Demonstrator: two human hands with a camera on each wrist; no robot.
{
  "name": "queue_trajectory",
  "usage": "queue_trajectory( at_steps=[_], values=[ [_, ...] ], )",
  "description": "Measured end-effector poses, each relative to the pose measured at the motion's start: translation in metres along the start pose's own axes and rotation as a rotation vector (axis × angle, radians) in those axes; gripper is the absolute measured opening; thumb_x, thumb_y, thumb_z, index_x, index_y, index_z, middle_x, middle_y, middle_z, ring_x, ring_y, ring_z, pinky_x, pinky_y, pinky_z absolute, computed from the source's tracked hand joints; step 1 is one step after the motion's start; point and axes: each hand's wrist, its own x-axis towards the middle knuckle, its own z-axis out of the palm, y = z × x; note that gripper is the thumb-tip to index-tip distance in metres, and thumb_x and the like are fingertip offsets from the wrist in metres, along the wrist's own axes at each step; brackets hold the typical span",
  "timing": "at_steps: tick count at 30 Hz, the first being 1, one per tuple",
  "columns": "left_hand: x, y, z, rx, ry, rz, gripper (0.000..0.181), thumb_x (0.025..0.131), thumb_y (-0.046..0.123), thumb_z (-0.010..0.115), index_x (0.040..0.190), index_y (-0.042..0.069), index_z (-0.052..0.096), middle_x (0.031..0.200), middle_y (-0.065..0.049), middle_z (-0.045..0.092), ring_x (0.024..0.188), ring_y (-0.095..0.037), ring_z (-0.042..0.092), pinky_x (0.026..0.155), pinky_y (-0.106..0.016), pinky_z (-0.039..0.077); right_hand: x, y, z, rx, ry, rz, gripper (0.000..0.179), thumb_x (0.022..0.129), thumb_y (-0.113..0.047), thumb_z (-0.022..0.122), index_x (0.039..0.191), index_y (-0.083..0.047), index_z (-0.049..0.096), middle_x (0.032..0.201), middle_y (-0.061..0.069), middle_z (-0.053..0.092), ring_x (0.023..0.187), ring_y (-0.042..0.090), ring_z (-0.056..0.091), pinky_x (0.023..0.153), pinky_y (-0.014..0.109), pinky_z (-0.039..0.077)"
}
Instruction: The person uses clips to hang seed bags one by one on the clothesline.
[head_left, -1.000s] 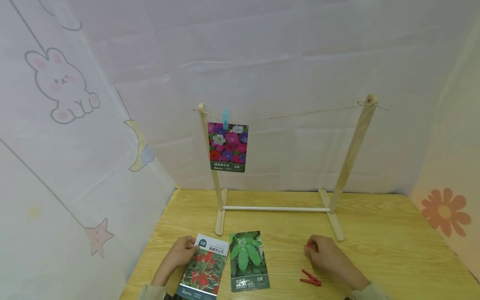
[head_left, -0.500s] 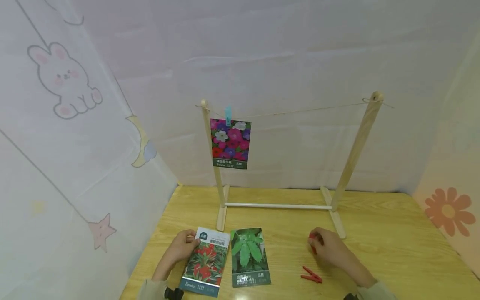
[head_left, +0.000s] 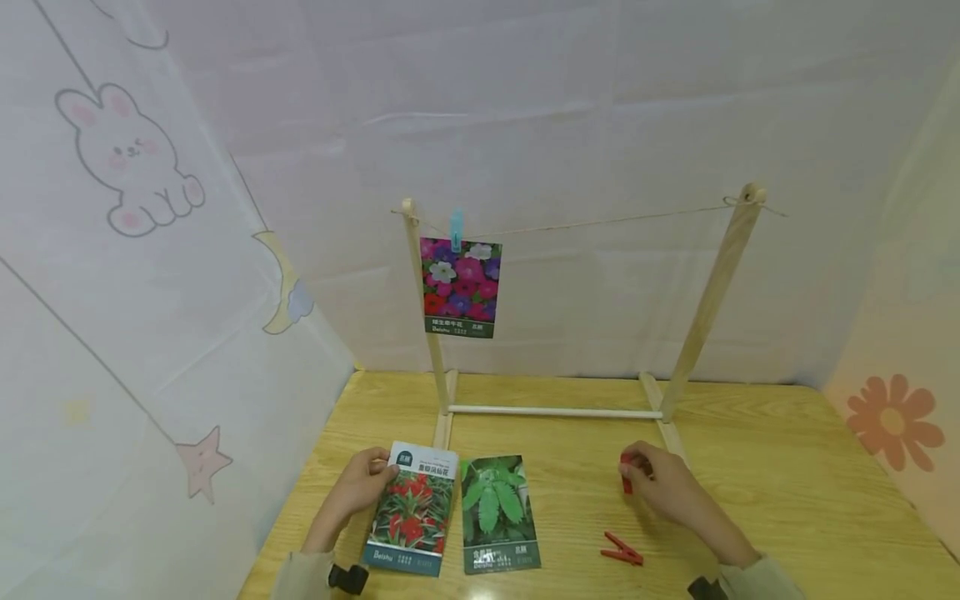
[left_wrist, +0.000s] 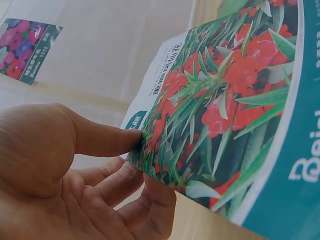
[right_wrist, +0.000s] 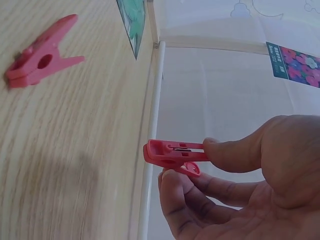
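My left hand (head_left: 362,483) pinches the upper left edge of a seed packet (head_left: 412,512) with red flowers, thumb on its front; the left wrist view shows the packet (left_wrist: 225,100) slanting away from the fingers. A red clothespin (right_wrist: 172,152) is held between thumb and fingers of my right hand (head_left: 663,483), above the table. Another red clothespin (head_left: 622,549) lies on the wood below that hand. Between the hands lies a second seed packet (head_left: 498,512) with green leaves. From the string hangs a petunia seed packet (head_left: 461,287), held by a blue clothespin (head_left: 456,232).
A wooden stand has a left post (head_left: 433,333) and a right post (head_left: 708,308), joined low down by a white rod (head_left: 555,412). A thin string (head_left: 592,223) runs between the post tops. Printed cloth (head_left: 570,125) hangs behind the table (head_left: 787,467).
My left hand has raised the red-flower packet slightly from the table. The right hand has lifted its red clothespin a little and turned it. The leafy packet and hanging packet stay in place.
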Motion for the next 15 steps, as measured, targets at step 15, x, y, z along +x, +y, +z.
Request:
queue_trajectory(
  at_steps=[15],
  values=[
    [0.009,0.025,-0.001,0.005,0.017,0.052,0.019,0.108,0.009,0.062,0.124,-0.002,0.065,0.118,-0.021,0.076,0.056,-0.013,0.043,0.051,-0.027,0.037,0.008,-0.01,-0.009,-0.002,0.022,-0.011,0.025,0.107,-0.01,0.065,0.125,0.007,0.065,0.104,0.009,0.073,0.096,0.025,0.073,0.072,0.03,0.059]
  ],
)
